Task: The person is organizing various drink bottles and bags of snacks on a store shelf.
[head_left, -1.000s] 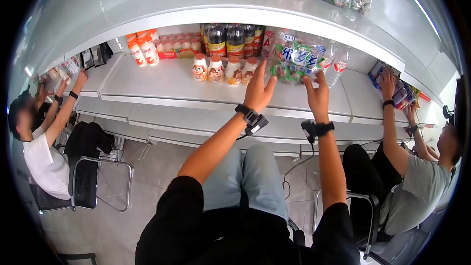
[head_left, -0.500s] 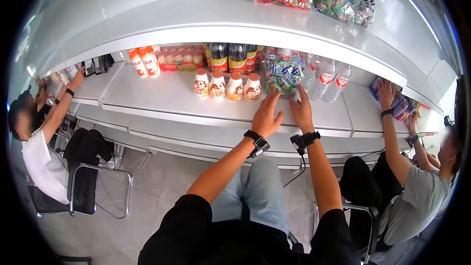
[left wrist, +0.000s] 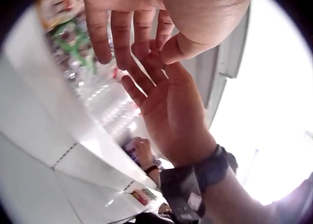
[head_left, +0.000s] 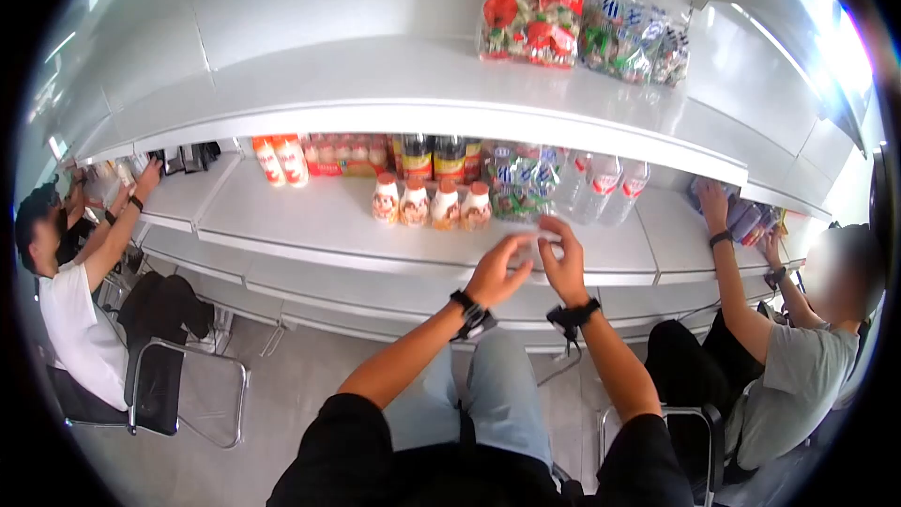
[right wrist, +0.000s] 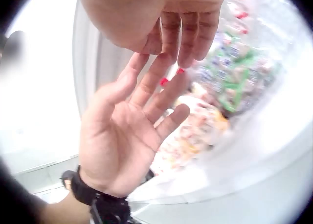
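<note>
In the head view, a clear bag with green and blue print (head_left: 522, 184) stands on the middle shelf, between small white bottles with orange caps (head_left: 445, 205) and clear water bottles (head_left: 601, 190). Just in front of the shelf edge, my left hand (head_left: 499, 269) has bent, relaxed fingers and holds nothing. Beside it is my right hand (head_left: 563, 266), also empty, its fingertips near those of the left. Both wrist views show the hands facing each other, fingers loosely bent; whether the fingertips touch, I cannot tell.
On the upper shelf (head_left: 375, 94) stand a red-labelled bag (head_left: 532, 9) and a clear printed bag (head_left: 631, 38). Dark bottles (head_left: 449, 158) and orange-and-white bottles (head_left: 282, 161) are further back. A seated person (head_left: 798, 366) reaches into shelving at the right, and others sit at the left.
Both hands have left the green and blue printed bag, which now stands on the middle shelf, and drawn back and closer together. The view has tilted up, showing more of the upper shelf.
</note>
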The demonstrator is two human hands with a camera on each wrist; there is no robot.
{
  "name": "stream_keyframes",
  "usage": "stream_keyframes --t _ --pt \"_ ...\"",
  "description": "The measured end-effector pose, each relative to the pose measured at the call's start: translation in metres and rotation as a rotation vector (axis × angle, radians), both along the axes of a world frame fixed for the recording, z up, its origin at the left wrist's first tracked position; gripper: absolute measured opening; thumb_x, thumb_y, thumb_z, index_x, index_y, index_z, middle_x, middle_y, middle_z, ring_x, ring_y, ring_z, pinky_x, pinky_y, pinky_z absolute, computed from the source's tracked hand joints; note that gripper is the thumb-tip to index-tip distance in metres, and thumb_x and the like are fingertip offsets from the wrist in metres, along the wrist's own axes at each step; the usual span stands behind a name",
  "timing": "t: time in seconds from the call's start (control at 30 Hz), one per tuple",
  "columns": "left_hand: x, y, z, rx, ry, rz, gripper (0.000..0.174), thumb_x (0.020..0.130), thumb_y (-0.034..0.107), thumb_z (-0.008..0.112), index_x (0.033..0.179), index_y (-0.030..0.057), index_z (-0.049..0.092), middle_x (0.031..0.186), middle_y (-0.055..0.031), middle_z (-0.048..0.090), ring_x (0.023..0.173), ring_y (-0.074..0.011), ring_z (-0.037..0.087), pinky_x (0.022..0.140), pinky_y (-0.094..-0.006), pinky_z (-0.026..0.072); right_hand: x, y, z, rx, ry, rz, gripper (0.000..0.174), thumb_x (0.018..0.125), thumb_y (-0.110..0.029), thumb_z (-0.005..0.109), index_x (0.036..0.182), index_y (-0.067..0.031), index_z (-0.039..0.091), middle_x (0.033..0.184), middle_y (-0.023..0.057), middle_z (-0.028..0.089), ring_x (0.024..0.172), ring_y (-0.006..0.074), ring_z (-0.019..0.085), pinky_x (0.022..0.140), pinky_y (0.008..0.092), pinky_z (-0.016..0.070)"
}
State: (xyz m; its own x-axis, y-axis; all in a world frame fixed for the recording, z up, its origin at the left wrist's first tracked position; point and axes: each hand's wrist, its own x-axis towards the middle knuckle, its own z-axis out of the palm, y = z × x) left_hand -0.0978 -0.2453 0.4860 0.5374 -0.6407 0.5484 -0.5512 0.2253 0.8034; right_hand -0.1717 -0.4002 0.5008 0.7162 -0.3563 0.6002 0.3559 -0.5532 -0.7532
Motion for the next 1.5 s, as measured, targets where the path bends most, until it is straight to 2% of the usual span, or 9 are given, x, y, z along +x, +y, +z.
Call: stream_keyframes --t 0.17,0.37,0.63,0.73,0.9,1.1,1.13,1.27,1.5 --pt "-0.034 0.066 0.142 -0.163 -0.463 -0.131 0.022 0.088 0.005 0.061 0.110 0.0037 0.064 0.103 -0.0073 0.068 0.091 -0.0202 0.067 0.082 -0.0313 0.0516 -0.068 0.020 0.146 0.041 -0.057 0.242 0.027 0.092 -0.007 0.056 0.118 -0.0014 0.059 0.113 0.0112 0.066 0.099 0.0166 0.064 0.075 0.0291 0.0503" --pt "0.016 0.042 0.273 -0.284 -0.217 -0.087 0.026 0.090 0.010 0.060 0.115 0.0025 0.059 0.106 -0.0047 0.065 0.096 -0.0147 0.062 0.090 -0.0321 0.0472 -0.023 -0.053 0.297 0.246 -0.312 0.181 0.053 0.096 -0.024 0.053 0.144 -0.0048 0.039 0.138 0.0094 0.049 0.127 0.0227 0.046 0.104 0.0382 0.0371" --pt "0.074 -0.085 0.335 0.160 0.020 -0.006 0.065 0.085 0.023 0.068 0.139 0.0018 0.040 0.123 -0.0128 0.059 0.106 -0.0182 0.057 0.080 -0.0340 0.0505 0.075 -0.177 0.315 0.537 -0.054 -0.195 0.043 0.079 -0.023 0.066 0.120 -0.0161 0.057 0.127 0.0070 0.054 0.125 0.0255 0.046 0.101 0.0437 0.0384" --pt "0.097 -0.128 0.340 0.133 -0.053 0.035 0.064 0.083 0.024 0.068 0.137 0.0003 0.044 0.117 -0.0141 0.062 0.094 -0.0193 0.062 0.075 -0.0321 0.0512 0.081 -0.232 0.289 -0.561 0.057 -0.334 0.033 0.080 -0.022 0.064 0.111 -0.0120 0.061 0.116 0.0072 0.057 0.103 0.0251 0.056 0.083 0.0389 0.0458" --pt "0.126 -0.150 0.348 0.302 -0.207 0.118 0.062 0.082 0.026 0.064 0.131 -0.0083 0.047 0.106 -0.0158 0.066 0.078 -0.0202 0.065 0.064 -0.0326 0.0507 0.065 -0.145 0.316 0.421 0.071 -0.226 0.034 0.085 -0.026 0.062 0.113 -0.0060 0.061 0.108 0.0095 0.056 0.097 0.0247 0.058 0.065 0.0394 0.0487" --pt "0.134 -0.169 0.323 0.123 -0.086 0.025 0.044 0.082 0.030 0.068 0.106 -0.0024 0.053 0.076 -0.0044 0.052 0.060 -0.0137 0.049 0.046 -0.0306 0.0385 0.073 -0.214 0.283 -0.234 0.195 -0.169 0.051 0.080 -0.026 0.069 0.128 -0.0105 0.060 0.118 0.0083 0.062 0.111 0.0265 0.057 0.087 0.0410 0.0482" --pt "0.129 -0.168 0.319 0.149 -0.047 -0.038 0.049 0.082 0.030 0.068 0.113 -0.0039 0.051 0.078 -0.0049 0.053 0.062 -0.0134 0.050 0.047 -0.0298 0.0390 0.069 -0.219 0.275 -0.466 0.131 -0.139 0.053 0.079 -0.027 0.071 0.129 -0.0123 0.060 0.119 0.0075 0.062 0.113 0.0259 0.057 0.092 0.0407 0.0463" --pt "0.122 -0.157 0.332 0.244 -0.022 -0.092 0.087 0.084 0.031 0.069 0.150 -0.0028 0.024 0.101 -0.0107 0.060 0.082 -0.0159 0.057 0.066 -0.0286 0.0473 0.071 -0.171 0.312 0.170 0.241 -0.188 0.059 0.076 -0.031 0.077 0.125 -0.0042 0.060 0.113 0.0067 0.065 0.109 0.0229 0.058 0.089 0.0350 0.0456" --pt "0.124 -0.140 0.341 0.336 -0.010 -0.338 0.082 0.086 0.031 0.069 0.149 -0.0017 0.028 0.143 -0.0167 0.045 0.124 -0.0223 0.050 0.098 -0.0337 0.0440 0.074 -0.172 0.304 0.225 0.242 -0.298 0.086 0.071 -0.038 0.085 0.131 0.0092 0.045 0.108 0.0191 0.065 0.098 0.0233 0.062 0.078 0.0349 0.0490"
